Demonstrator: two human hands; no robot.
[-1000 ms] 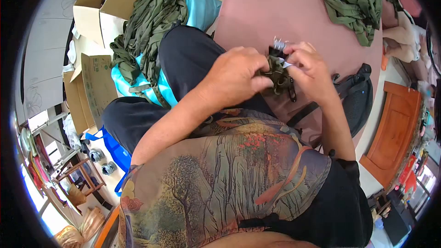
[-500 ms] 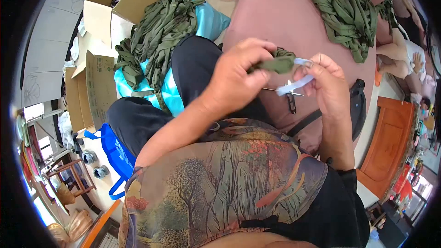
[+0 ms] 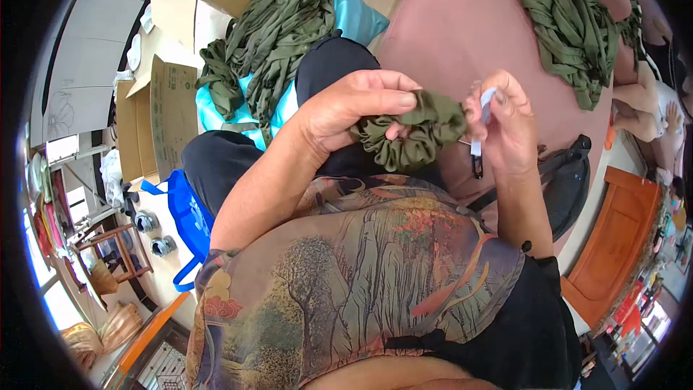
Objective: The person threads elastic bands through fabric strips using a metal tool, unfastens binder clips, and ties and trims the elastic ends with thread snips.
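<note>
Between my hands hangs a dark green scrunchie [image 3: 413, 146], its fabric gathered into a ring. My left hand [image 3: 350, 105] is closed on it, thumb on top, and a fingertip pokes through the ring's middle. Pinched in my right hand [image 3: 511, 119] is a flat white strip [image 3: 476, 148], bent over the fingers, at the scrunchie's right end. Whether the strip runs into the fabric is hidden by the fingers. Below the right hand a small black tool [image 3: 477, 167] lies on the pinkish-brown cover, partly covered by the strip.
A pile of green fabric [image 3: 278, 29] rests on a shiny turquoise bag [image 3: 354, 18] at left. Another green heap [image 3: 570, 40] lies on the pinkish-brown surface [image 3: 440, 36]. Cardboard boxes [image 3: 173, 115] and a blue bag [image 3: 186, 220] stand left; a black bag [image 3: 567, 180] lies right.
The scrunchie has turned and opened out to show its gathered ring. My left hand's grip has shifted along it. The white strip in my right hand has swung from slanting to nearly upright.
</note>
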